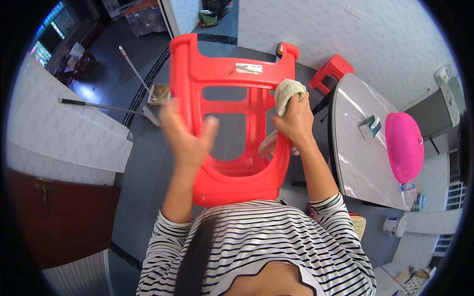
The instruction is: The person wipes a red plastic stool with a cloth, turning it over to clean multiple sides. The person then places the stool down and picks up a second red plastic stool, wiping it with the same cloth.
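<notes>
A red plastic stool (237, 188) is tipped over in front of me, its seat end at my torso and its legs pointing away. A partly torn white sticker with writing (249, 68) is on its upper crosspiece. My right hand (296, 120) grips a pale cloth (289, 94) against the stool's right side. Behind that side, a loose end of light fabric (268, 144) hangs. Blurred by motion, my left hand (187, 138) is over the stool's left side with thumb and fingers apart and nothing in it. Whether it touches the plastic, I cannot tell.
To the right is a round marble-patterned table (355, 148) with a pink mesh food cover (404, 147) and a tissue box (370, 127). Another red stool (333, 72) stands by the wall. A broom (150, 115) and a dustpan holding debris (160, 94) are at left.
</notes>
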Available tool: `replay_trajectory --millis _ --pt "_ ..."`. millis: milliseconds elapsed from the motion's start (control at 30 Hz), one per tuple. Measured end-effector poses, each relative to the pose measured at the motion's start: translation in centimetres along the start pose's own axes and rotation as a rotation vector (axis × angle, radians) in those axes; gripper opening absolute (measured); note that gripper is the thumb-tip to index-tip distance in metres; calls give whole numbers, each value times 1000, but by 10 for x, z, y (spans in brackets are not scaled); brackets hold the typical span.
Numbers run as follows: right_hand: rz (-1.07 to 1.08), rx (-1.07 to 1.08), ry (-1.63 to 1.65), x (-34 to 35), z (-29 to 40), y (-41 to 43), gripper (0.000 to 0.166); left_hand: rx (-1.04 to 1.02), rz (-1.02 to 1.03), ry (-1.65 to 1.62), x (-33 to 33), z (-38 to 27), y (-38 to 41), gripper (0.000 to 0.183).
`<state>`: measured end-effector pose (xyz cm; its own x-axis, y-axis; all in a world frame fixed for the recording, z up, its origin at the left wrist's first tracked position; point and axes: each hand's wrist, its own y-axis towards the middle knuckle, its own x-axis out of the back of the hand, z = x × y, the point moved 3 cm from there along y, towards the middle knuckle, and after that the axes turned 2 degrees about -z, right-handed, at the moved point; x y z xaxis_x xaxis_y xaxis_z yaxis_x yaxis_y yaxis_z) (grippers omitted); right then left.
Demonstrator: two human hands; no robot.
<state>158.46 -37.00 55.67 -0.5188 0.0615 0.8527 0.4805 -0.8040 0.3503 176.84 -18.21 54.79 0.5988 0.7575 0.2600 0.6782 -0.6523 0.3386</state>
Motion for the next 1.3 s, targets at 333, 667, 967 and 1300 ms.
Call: replay_trajectory --millis 333,667,967,1300 --pt "-213 138 308 12 -2 -4 52 685 181 -731 29 60 41 44" --pt "-366 240 123 23 56 37 32 509 279 -712 11 20 30 47" --pt "-128 -466 223 -43 -117 35 38 578 175 -665 30 33 29 40" --pt "-544 647 361 22 104 14 20 483 266 -707 13 15 23 43"
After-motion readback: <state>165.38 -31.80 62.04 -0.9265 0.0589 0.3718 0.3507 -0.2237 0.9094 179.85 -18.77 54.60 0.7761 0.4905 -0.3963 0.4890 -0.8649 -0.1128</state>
